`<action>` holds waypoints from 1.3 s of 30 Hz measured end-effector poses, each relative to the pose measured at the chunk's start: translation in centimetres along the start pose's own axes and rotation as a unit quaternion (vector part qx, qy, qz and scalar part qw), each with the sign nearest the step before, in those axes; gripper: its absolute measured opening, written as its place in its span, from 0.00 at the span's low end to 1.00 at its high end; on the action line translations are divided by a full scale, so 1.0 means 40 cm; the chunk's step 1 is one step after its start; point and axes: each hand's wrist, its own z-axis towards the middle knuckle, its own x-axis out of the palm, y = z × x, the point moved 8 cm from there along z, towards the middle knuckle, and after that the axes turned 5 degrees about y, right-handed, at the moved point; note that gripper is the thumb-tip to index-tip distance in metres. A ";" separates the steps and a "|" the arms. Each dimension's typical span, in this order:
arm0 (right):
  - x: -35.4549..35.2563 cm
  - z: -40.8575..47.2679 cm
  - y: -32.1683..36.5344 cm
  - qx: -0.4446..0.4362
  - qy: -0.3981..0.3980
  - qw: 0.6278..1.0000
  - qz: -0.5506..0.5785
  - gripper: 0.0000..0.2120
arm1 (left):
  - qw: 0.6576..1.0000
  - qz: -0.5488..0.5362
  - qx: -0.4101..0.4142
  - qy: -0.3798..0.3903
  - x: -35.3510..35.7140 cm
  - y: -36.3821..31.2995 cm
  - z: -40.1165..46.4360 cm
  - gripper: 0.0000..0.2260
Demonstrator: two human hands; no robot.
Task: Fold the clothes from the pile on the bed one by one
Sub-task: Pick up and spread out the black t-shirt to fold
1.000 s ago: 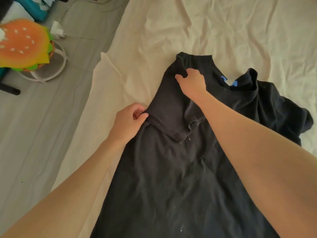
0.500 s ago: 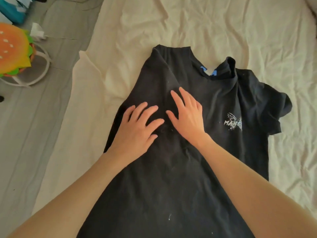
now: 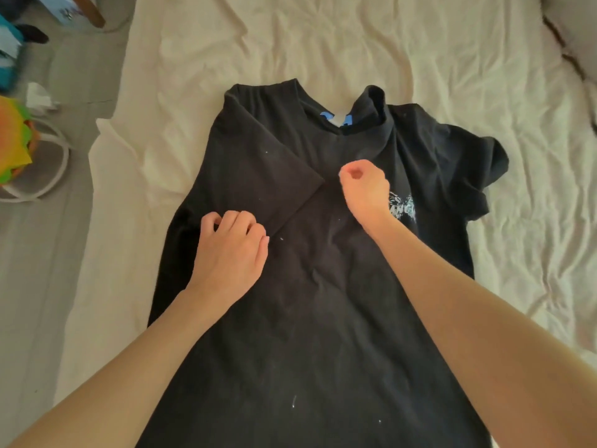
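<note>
A black T-shirt (image 3: 323, 286) is lying spread out on the bed (image 3: 290, 43), near the bed's left edge, with its neck pointing to the far end. The bed is wearing a wrinkly cream sheet (image 3: 484, 76). The shirt's left sleeve (image 3: 258, 176) is lying folded in over the chest. The right sleeve (image 3: 478, 176) is sticking out to the side, a bit bunched up.

The left hand (image 3: 231, 250) is sitting on the shirt by the corner of the folded sleeve. Its fingers are curling loosely, and I cannot tell if they are pinching any cloth. The right hand (image 3: 365, 189) is hanging over the chest, next to the small white picture (image 3: 403, 205). Its fingers are curling in and holding nothing. The two hands are apart.

I think the shirt is light, soft and floppy. It is not going to break or slip away, but it is going to sag and wrinkle when it is picked up. The best places to hold it look like the edges: the shoulder seam, the end of the right sleeve, and the side hem. Pinching two spots at once should be keeping the fold straight. Smoothing it flat with open hands should help too.
</note>
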 end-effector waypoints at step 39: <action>-0.420 -0.010 -0.433 0.345 -0.099 0.726 0.586 0.07 | 0.998 0.034 0.023 -0.047 0.208 -0.318 0.181 0.26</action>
